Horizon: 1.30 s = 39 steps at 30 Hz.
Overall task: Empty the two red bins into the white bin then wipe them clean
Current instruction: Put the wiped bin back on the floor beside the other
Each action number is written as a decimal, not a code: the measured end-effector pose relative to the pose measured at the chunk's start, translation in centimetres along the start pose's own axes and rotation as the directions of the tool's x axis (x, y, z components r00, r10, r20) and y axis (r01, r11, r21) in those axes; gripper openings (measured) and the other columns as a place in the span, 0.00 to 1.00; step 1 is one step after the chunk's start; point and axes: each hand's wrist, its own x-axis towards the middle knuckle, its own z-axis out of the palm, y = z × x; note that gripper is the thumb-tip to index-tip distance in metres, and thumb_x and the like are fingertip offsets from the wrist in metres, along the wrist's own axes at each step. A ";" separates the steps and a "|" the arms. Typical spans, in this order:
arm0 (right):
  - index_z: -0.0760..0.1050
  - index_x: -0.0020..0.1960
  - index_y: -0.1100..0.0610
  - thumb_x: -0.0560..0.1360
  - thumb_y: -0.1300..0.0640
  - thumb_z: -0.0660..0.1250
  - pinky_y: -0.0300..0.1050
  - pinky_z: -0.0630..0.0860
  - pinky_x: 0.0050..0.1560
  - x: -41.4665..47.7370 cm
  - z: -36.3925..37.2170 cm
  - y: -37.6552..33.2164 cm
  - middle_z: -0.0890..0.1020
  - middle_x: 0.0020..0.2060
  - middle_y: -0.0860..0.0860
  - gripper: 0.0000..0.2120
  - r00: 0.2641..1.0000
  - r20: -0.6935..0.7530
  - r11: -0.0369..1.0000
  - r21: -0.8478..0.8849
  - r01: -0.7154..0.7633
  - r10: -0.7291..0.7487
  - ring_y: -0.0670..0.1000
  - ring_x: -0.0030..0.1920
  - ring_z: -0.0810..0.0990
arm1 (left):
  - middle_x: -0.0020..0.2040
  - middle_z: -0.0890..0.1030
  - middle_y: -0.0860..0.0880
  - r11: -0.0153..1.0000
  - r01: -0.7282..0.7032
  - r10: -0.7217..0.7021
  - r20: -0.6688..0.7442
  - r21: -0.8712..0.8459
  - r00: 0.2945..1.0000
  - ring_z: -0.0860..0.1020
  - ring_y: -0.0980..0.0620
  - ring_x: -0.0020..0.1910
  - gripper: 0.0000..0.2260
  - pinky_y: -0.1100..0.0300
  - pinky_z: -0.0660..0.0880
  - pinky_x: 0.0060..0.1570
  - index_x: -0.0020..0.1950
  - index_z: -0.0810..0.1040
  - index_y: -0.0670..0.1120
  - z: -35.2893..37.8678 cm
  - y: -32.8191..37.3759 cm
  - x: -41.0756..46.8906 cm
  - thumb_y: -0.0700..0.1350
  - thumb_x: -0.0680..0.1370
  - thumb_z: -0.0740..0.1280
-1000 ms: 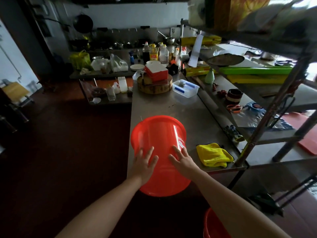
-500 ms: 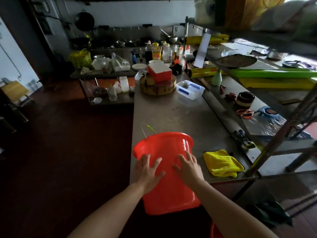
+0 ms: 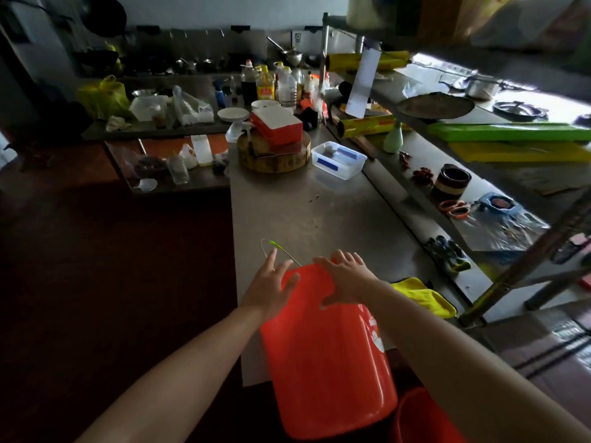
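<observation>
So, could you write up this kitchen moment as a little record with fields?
Place: steel table, dim kitchen
Main thing: red bin, tipped, base toward the camera, overhanging the table's near edge
Hands: left hand and right hand, both spread flat on the bin
Cloth: yellow cloth on the table, right of the bin
Also: second red bin, bottom right, partly in view
</observation>
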 end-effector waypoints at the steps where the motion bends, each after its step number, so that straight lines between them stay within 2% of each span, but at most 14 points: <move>1: 0.54 0.78 0.39 0.57 0.26 0.75 0.61 0.62 0.73 -0.1 -0.3 -0.2 0.68 0.66 0.53 0.56 1.000 0.023 1.000 0.010 0.012 -0.013 0.60 0.70 0.68 | 0.83 0.50 0.45 0.999 0.019 -0.021 -0.032 -0.034 0.999 0.58 0.47 0.80 0.24 0.54 0.62 0.74 0.77 0.69 0.50 0.1 0.4 0.7 0.58 0.83 0.60; 5: 0.56 0.76 0.39 0.61 0.31 0.78 0.58 0.70 0.66 -1.9 -1.2 -1.6 0.70 0.64 0.52 0.50 0.992 0.124 0.996 0.088 0.015 -0.026 0.60 0.66 0.72 | 0.76 0.65 0.38 0.941 0.141 -0.215 -0.220 -0.308 0.951 0.74 0.49 0.67 0.24 0.72 0.64 0.64 0.76 0.69 0.43 0.0 3.4 3.2 0.42 0.80 0.68; 8: 0.58 0.75 0.43 0.65 0.38 0.79 0.56 0.75 0.60 -4.8 -1.6 -2.4 0.72 0.63 0.54 0.46 0.990 0.141 0.989 0.151 0.005 -0.026 0.61 0.63 0.76 | 0.72 0.70 0.37 0.862 0.291 -0.388 -0.173 -0.414 0.905 0.70 0.41 0.71 0.30 0.55 0.65 0.71 0.78 0.64 0.43 -0.6 5.8 4.3 0.42 0.78 0.69; 10: 0.58 0.76 0.46 0.67 0.41 0.79 0.55 0.78 0.56 -7.2 -1.5 -2.8 0.72 0.63 0.55 0.45 0.989 0.147 0.986 0.167 0.002 -0.027 0.61 0.60 0.78 | 0.71 0.73 0.37 0.856 0.355 -0.419 -0.102 -0.377 0.902 0.72 0.40 0.70 0.31 0.52 0.68 0.69 0.79 0.62 0.44 -0.8 7.4 4.7 0.44 0.77 0.68; 12: 0.58 0.76 0.48 0.68 0.44 0.79 0.56 0.79 0.55 -9.8 -0.9 -3.2 0.73 0.63 0.56 0.45 0.988 0.149 0.987 0.161 0.011 -0.035 0.61 0.59 0.79 | 0.68 0.77 0.41 0.874 0.385 -0.406 -0.011 -0.295 0.914 0.75 0.42 0.67 0.29 0.53 0.71 0.67 0.77 0.66 0.44 -1.1 9.2 4.4 0.47 0.77 0.69; 14: 0.56 0.78 0.49 0.70 0.46 0.78 0.55 0.79 0.55 -12.5 0.1 -3.6 0.73 0.64 0.56 0.45 0.987 0.146 0.988 0.149 0.039 -0.061 0.61 0.60 0.79 | 0.59 0.82 0.42 0.888 0.386 -0.386 0.052 -0.251 0.921 0.81 0.42 0.57 0.17 0.54 0.77 0.55 0.64 0.78 0.46 -1.0 11.1 3.7 0.49 0.77 0.70; 16: 0.55 0.80 0.49 0.72 0.47 0.76 0.54 0.77 0.59 -15.2 1.7 -3.8 0.73 0.67 0.56 0.45 0.983 0.147 0.990 0.110 0.091 -0.107 0.59 0.64 0.77 | 0.40 0.80 0.44 0.870 0.378 -0.358 0.120 -0.318 0.926 0.78 0.45 0.35 0.07 0.57 0.74 0.34 0.49 0.79 0.47 0.0 13.0 1.8 0.49 0.77 0.71; 19: 0.62 0.77 0.49 0.72 0.44 0.75 0.50 0.76 0.57 -19.6 3.8 -3.0 0.73 0.65 0.55 0.39 0.973 0.188 0.984 0.144 0.108 -0.135 0.58 0.62 0.77 | 0.30 0.71 0.48 0.841 0.372 -0.328 0.176 -0.394 0.928 0.68 0.49 0.26 0.04 0.63 0.65 0.27 0.47 0.79 0.45 3.0 15.3 -2.1 0.46 0.79 0.69; 23: 0.74 0.68 0.50 0.73 0.36 0.72 0.49 0.77 0.55 -25.1 4.8 0.0 0.75 0.61 0.54 0.29 0.988 0.154 0.967 0.249 -0.047 0.008 0.58 0.59 0.79 | 0.30 0.72 0.47 0.881 0.348 -0.307 0.174 -0.321 0.936 0.69 0.48 0.24 0.05 0.63 0.66 0.24 0.44 0.77 0.46 7.4 17.6 -8.8 0.43 0.80 0.66; 27: 0.71 0.69 0.51 0.78 0.43 0.68 0.54 0.77 0.58 -29.3 5.9 3.8 0.73 0.64 0.54 0.23 0.973 0.060 0.942 0.241 -0.232 0.224 0.59 0.64 0.76 | 0.31 0.72 0.47 0.876 0.392 -0.321 0.267 -0.281 0.909 0.70 0.49 0.27 0.09 0.62 0.68 0.27 0.40 0.74 0.48 11.1 18.3 -15.8 0.42 0.81 0.64; 32: 0.57 0.79 0.42 0.76 0.50 0.71 0.59 0.68 0.69 -31.4 8.0 4.8 0.62 0.77 0.49 0.36 0.972 0.038 0.943 0.235 -0.234 0.231 0.58 0.75 0.64 | 0.37 0.76 0.50 0.848 0.446 -0.298 0.438 -0.287 0.848 0.79 0.53 0.34 0.06 0.57 0.73 0.41 0.46 0.76 0.49 12.6 17.6 -22.5 0.42 0.82 0.62; 34: 0.59 0.79 0.42 0.77 0.54 0.69 0.58 0.63 0.71 -31.2 9.3 4.5 0.62 0.78 0.47 0.34 0.976 0.036 0.948 0.230 -0.218 0.216 0.56 0.77 0.61 | 0.40 0.78 0.51 0.852 0.433 -0.255 0.490 -0.293 0.834 0.83 0.53 0.40 0.05 0.57 0.72 0.42 0.48 0.77 0.50 12.4 16.5 -24.0 0.43 0.83 0.63; 37: 0.75 0.66 0.48 0.78 0.58 0.64 0.51 0.61 0.69 -31.1 11.1 4.0 0.77 0.66 0.48 0.18 0.976 -0.031 0.953 0.223 -0.204 0.216 0.55 0.70 0.70 | 0.44 0.83 0.49 0.871 0.402 -0.201 0.542 -0.283 0.816 0.85 0.52 0.49 0.04 0.61 0.69 0.37 0.50 0.78 0.47 12.4 14.3 -25.3 0.42 0.83 0.64; 39: 0.79 0.53 0.51 0.77 0.59 0.63 0.47 0.66 0.62 -31.2 11.8 3.6 0.83 0.52 0.50 0.09 0.971 -0.045 0.947 0.236 -0.220 0.237 0.57 0.59 0.79 | 0.47 0.85 0.48 0.897 0.362 -0.181 0.538 -0.254 0.824 0.84 0.52 0.50 0.04 0.64 0.74 0.42 0.51 0.79 0.44 12.6 12.8 -25.6 0.41 0.83 0.65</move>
